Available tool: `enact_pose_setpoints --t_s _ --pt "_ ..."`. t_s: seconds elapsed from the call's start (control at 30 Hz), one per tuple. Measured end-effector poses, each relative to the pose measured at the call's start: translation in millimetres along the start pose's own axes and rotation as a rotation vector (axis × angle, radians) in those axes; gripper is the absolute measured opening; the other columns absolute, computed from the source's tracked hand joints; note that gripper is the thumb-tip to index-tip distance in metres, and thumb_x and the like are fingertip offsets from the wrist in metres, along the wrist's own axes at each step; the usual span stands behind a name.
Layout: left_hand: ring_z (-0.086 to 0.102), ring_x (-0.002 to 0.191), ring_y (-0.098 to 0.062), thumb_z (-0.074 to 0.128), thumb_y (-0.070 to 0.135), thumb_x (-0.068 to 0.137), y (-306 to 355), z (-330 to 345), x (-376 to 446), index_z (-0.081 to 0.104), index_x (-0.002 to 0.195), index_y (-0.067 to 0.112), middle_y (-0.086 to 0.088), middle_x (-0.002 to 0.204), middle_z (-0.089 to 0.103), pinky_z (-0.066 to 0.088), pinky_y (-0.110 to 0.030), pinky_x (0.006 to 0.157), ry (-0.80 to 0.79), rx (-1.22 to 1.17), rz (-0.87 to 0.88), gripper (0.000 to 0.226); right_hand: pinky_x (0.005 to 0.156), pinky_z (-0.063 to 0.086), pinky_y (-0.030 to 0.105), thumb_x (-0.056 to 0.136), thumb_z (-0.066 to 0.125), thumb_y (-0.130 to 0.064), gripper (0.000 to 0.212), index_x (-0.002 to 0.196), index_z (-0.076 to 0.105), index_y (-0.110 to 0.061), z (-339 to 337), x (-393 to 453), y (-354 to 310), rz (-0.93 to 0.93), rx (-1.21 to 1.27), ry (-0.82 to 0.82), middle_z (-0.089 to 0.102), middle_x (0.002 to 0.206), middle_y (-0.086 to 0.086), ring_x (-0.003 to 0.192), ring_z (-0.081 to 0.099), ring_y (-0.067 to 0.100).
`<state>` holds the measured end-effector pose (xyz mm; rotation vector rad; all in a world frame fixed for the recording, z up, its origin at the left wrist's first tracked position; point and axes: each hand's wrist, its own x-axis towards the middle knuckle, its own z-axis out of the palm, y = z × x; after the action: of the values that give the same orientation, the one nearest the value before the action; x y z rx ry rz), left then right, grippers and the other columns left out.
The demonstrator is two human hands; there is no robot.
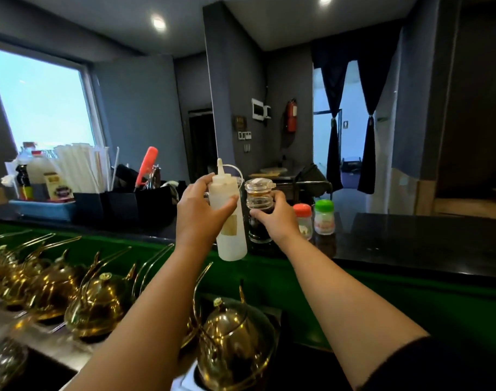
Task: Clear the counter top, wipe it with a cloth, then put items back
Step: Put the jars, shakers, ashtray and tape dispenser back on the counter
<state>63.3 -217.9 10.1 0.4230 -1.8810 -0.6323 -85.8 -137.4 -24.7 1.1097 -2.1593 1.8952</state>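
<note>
Over the counter [410,235], left hand [196,213] grips squeeze bottle [230,238].

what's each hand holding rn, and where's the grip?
Left hand: white squeeze bottle, upper body. Right hand: glass sauce jar, around its middle.

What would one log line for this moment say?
left hand: holds white squeeze bottle, lifted | right hand: grips glass sauce jar | counter: two capped shakers remain | wiping: not begun
</note>
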Motion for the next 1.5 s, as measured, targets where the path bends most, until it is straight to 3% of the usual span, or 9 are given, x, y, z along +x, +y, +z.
enact_pose_setpoints --t_s 0.17,0.4,0.57,0.77,0.87,0.97,1.13,1.3,1.5 --pt "0.061 0.094 -0.013 0.074 0.039 0.077 -30.7 9.7 19.3 0.051 0.133 0.024 0.001 0.121 0.057 0.048 -0.015 0.066 -0.008 -0.028 0.026 0.063 0.066 0.038 0.019 0.084 0.071 -0.021 0.046 0.123 0.047 -0.017 23.8 38.1 17.1 0.032 -0.033 0.017 0.058 0.096 -0.008 0.089 0.056 0.011" --pt "0.062 0.091 -0.012 0.074 0.039 0.077 -42.4 19.0 32.0 0.052 0.133 0.026 0.005 0.116 0.057 0.048 -0.015 0.065 -0.022 -0.058 0.07 0.062 0.083 0.044 0.027 0.085 0.07 -0.024 0.053 0.131 0.045 -0.015 43.9 67.2 37.2 0.059 -0.072 0.039 0.063 0.118 0.005 0.106 0.059 0.019" --pt "0.061 0.093 -0.01 0.075 0.041 0.077 -39.6 24.5 28.8 0.05 0.135 0.025 0.006 0.117 0.055 0.053 -0.021 0.072 -0.048 -0.036 0.068 0.065 0.112 0.034 0.04 0.092 0.061 -0.032 0.075 0.152 0.02 -0.012 43.7 46.8 38.7 0.176 -0.008 0.032 0.036 0.152 0.011 0.139 0.035 0.027" --pt "0.06 0.101 -0.014 0.075 0.042 0.076 -36.2 32.0 22.0 0.051 0.133 0.023 0.005 0.117 0.055 0.056 -0.031 0.083 -0.058 -0.025 0.047 0.065 0.081 0.046 0.012 0.092 0.058 -0.04 0.045 0.13 0.058 -0.018 25.3 -28.5 20.2 -0.004 0.206 -0.045 0.064 0.12 -0.006 0.103 0.058 0.0" --pt "0.06 0.102 -0.015 0.075 0.042 0.077 -31.6 36.5 22.0 0.051 0.134 0.021 0.002 0.12 0.057 0.056 -0.031 0.085 -0.061 -0.029 0.052 0.066 0.08 0.051 0.018 0.083 0.072 -0.029 0.042 0.122 0.058 -0.027 23.0 -37.0 12.5 0.006 0.238 -0.198 0.067 0.112 -0.007 0.101 0.061 0.001" --pt "0.061 0.102 -0.011 0.073 0.044 0.078 -29.8 36.1 28.3 0.048 0.138 0.021 0.001 0.123 0.058 0.055 -0.028 0.085 -0.07 -0.074 0.022 0.07 0.082 0.053 0.029 0.08 0.077 -0.026 0.043 0.118 0.057 -0.023 26.0 -26.8 8.1 0.013 0.158 -0.151 0.067 0.109 -0.002 0.098 0.062 0.012" --pt "0.045 0.128 -0.02 0.058 0.041 0.091 -61.7 31.2 37.4 0.035 0.146 0.018 -0.007 0.144 0.04 0.043 -0.035 0.1 0.036 -0.111 -0.184 0.063 0.077 0.051 0.025 0.08 0.077 -0.025 0.045 0.12 0.059 -0.017 30.4 -3.3 8.7 -0.012 0.155 -0.047 0.068 0.106 -0.001 0.094 0.064 0.011" --pt "0.043 0.132 -0.026 0.075 0.026 0.079 -98.3 41.4 37.7 0.024 0.15 0.016 -0.008 0.147 0.042 0.04 -0.042 0.103 -0.182 0.002 -0.395 0.088 0.076 0.049 0.021 0.078 0.078 -0.02 0.046 0.119 0.058 -0.016 46.8 8.9 14.2 -0.003 0.107 -0.072 0.067 0.11 0.0 0.096 0.063 0.013" --pt "0.052 0.123 -0.024 0.076 0.025 0.079 -111.1 49.3 41.5 0.034 0.144 0.016 -0.006 0.137 0.054 0.046 -0.041 0.098 -0.237 -0.056 -0.449 0.078 0.076 0.046 0.022 0.085 0.072 -0.024 0.043 0.124 0.056 -0.018 52.6 13.6 24.9 0.015 0.051 -0.075 0.065 0.112 -0.001 0.099 0.061 0.014"
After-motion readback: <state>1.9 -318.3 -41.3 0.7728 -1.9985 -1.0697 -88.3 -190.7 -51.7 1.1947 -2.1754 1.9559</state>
